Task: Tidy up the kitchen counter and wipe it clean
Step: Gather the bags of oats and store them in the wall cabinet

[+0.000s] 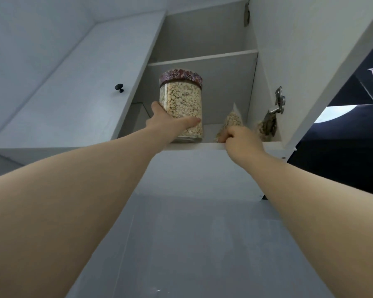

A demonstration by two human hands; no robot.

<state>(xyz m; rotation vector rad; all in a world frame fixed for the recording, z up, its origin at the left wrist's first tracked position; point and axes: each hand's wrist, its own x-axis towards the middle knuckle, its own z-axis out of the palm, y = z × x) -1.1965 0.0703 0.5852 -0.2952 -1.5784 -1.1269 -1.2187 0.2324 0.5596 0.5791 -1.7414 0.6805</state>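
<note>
A: While seating the oat jar (182, 104) on the cabinet's bottom shelf (194, 146), push well back from the front lip before letting go. Base flat, no tilt, floral lid (181, 76) up.

B: Noted. Gripped low on the body by the left hand (170, 124): fingers (156, 106) curled round the left side, thumb across the front. Standing close to the front lip, roughly upright. Can't tell whether touching the shelf or just above it.

A: Then lower gently, feel for contact, slide inward, release last. No lifting by the lid.

B: Mind the oat bag (230, 120) just right of the jar: near, but apart. Pinched at its lower end by the right hand (242, 139), fingers (223, 138) curled tight at the shelf lip.

A: Same drill there. Tuck in beside the jar, not against it, fully behind the lip.

B: Also what looks like a second bag (266, 127) with a dark clip, further right, below the lower hinge (279, 100). Leave room for both.

A: Check clearance to the open door (310, 61) before shutting.

B: Worktop out of view from this angle; no call on the wipe.
</note>
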